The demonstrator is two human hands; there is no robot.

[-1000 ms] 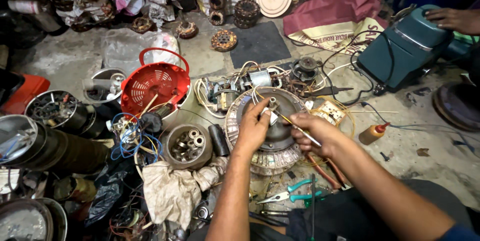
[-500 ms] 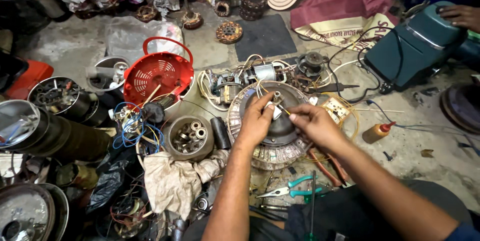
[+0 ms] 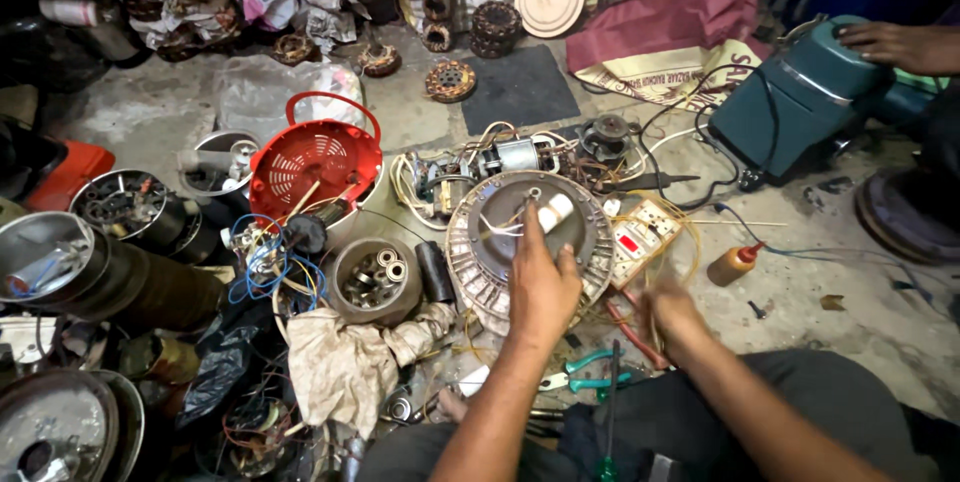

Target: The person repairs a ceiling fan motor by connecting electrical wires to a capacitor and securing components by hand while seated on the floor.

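Two hands differed: your left hand (image 3: 540, 282) lay flat on the motor (image 3: 528, 238) straight ahead; your blurred right hand (image 3: 678, 314), grip unreadable, sat beside it.

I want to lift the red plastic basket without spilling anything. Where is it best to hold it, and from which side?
Grip the red plastic basket by its arched handle, which stands up above the rim, probably coming from above. The handle's top is free, while wires and a metal bowl of bearings crowd the near side. The basket seems to lean on a metal pot, so lift it straight up.
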